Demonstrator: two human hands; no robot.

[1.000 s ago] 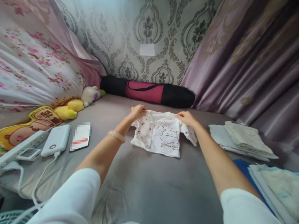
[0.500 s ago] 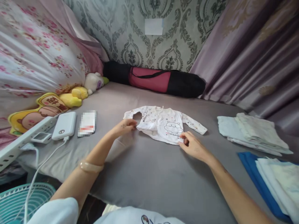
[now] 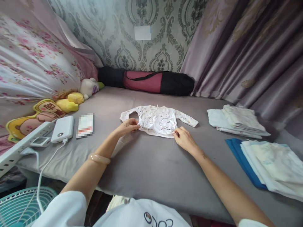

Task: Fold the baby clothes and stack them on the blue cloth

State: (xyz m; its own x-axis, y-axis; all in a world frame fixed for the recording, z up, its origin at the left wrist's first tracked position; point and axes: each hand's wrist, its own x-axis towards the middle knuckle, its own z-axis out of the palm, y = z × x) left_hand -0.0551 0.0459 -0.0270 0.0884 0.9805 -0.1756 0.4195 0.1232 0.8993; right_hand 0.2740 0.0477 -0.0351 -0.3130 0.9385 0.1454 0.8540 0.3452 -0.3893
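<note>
A small white baby top (image 3: 159, 121) with a cartoon animal print lies spread flat on the grey bed sheet (image 3: 151, 164), both sleeves stretched out. My left hand (image 3: 127, 126) pinches its lower left hem, fingers closed on the cloth. At the lower right hem my right hand (image 3: 183, 139) grips the fabric edge with thumb and fingers pressed together. A pale bangle circles my left wrist.
Folded pale cloths (image 3: 235, 121) lie at the right, with a blue-and-white stack (image 3: 265, 160) nearer me. A power bank (image 3: 62, 129), a phone (image 3: 85, 125) and a power strip (image 3: 21, 145) sit left. Plush toys (image 3: 68, 104), a red-black bag (image 3: 146, 81) and a fan (image 3: 21, 206) border the bed.
The top went from being held up by its shoulders to lying flat. Both hands moved down to its lower hem; the view shifted slightly.
</note>
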